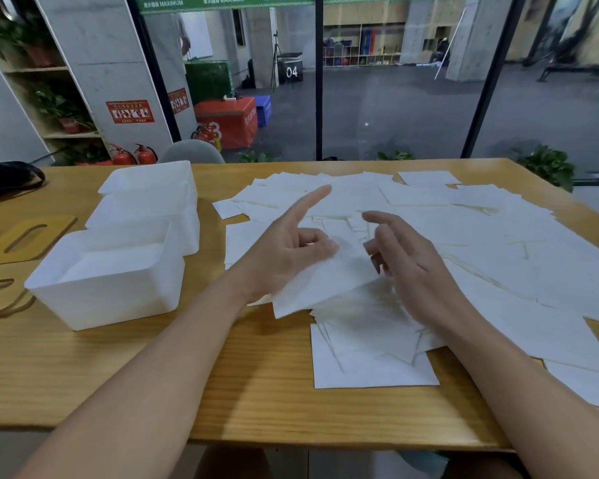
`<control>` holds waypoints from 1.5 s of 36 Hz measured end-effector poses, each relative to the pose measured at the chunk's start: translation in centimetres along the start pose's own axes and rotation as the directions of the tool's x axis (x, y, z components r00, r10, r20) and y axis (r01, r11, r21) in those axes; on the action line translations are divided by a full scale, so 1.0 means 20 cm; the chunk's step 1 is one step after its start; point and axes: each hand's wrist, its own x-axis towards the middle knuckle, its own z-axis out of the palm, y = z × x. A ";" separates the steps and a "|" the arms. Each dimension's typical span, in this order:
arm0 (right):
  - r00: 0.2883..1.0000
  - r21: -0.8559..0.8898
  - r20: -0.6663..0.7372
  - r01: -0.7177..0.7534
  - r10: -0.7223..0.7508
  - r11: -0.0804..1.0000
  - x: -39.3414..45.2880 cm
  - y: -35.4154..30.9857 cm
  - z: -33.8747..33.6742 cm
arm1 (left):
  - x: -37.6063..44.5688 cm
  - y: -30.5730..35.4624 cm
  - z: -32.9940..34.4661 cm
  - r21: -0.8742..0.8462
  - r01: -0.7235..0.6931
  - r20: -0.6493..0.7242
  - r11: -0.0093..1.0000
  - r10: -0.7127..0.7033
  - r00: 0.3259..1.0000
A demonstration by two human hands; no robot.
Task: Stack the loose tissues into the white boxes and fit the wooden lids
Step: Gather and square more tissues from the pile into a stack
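Fingers first: the left hand [284, 250] pinches a loose tissue [322, 288] between thumb and curled fingers, index finger sticking straight out, and the sheet hangs tilted over the counter [222, 392]. Right hand [405, 257] hovers just beside it, fingers loosely spread, holding nothing as far as I can see, though it's a bit blurred. Loads more tissues [464, 243] lie scattered across the middle and right of the counter. Over on the left sit three white boxes: the near box [108, 288] with tissues already stacked inside, the middle box [146, 219] and the far box [153, 183] behind it. Wooden lids [25, 240] lie flat at the left edge.
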 end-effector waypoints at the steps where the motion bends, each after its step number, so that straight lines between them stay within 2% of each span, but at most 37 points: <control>1: 0.999 0.015 0.032 0.005 -0.005 1.000 0.00 0.00 0.00 | 0.00 0.01 0.01 0.020 -0.004 0.026 1.000 0.004 1.000; 4: 0.997 0.074 0.069 0.034 -0.039 0.997 -0.01 0.00 0.00 | -0.01 0.01 0.01 0.045 0.001 0.070 0.999 -0.004 0.998; 8: 0.999 0.096 -0.021 0.040 -0.038 0.995 0.01 0.02 -0.02 | -0.01 -0.02 -0.03 0.089 0.051 0.037 0.995 -0.054 0.998; 12: 0.984 -0.053 -0.179 -0.009 -0.001 0.999 0.02 0.07 -0.03 | -0.01 -0.06 -0.09 0.145 0.126 -0.071 0.981 -0.117 0.991; 16: 0.981 -0.207 -0.193 -0.062 0.022 0.976 0.00 0.08 -0.01 | -0.01 -0.10 -0.11 0.231 0.174 -0.172 0.957 -0.136 0.976; 21: 0.979 -0.281 -0.202 -0.080 0.022 0.956 0.00 0.10 0.00 | -0.01 -0.10 -0.10 0.337 0.201 -0.162 0.920 -0.153 0.975; 28: 0.981 -0.392 -0.184 -0.131 0.062 0.911 0.00 0.11 0.00 | -0.02 -0.11 -0.14 0.368 0.219 -0.121 0.904 -0.187 0.975; 33: 0.982 -0.492 -0.189 -0.087 -0.009 0.867 0.00 0.10 -0.02 | -0.04 -0.12 -0.30 0.480 0.227 -0.290 0.847 -0.091 0.953; 38: 0.995 -0.396 -0.084 0.023 -0.061 0.918 -0.01 0.08 0.00 | -0.07 -0.17 -0.36 0.633 0.249 -0.229 0.733 -0.130 0.965; 42: 0.998 -0.375 0.005 0.054 -0.056 0.926 -0.02 0.08 0.02 | -0.06 -0.20 -0.34 0.651 0.236 -0.232 0.721 -0.107 0.967; 46: 0.999 -0.374 0.029 0.051 -0.043 0.926 -0.02 0.09 0.02 | -0.06 -0.22 -0.33 0.707 0.231 -0.254 0.669 -0.065 0.965; 54: 0.997 -0.370 0.062 0.055 -0.034 0.927 -0.02 0.10 0.02 | -0.05 -0.20 -0.31 0.731 0.217 -0.252 0.647 -0.040 0.967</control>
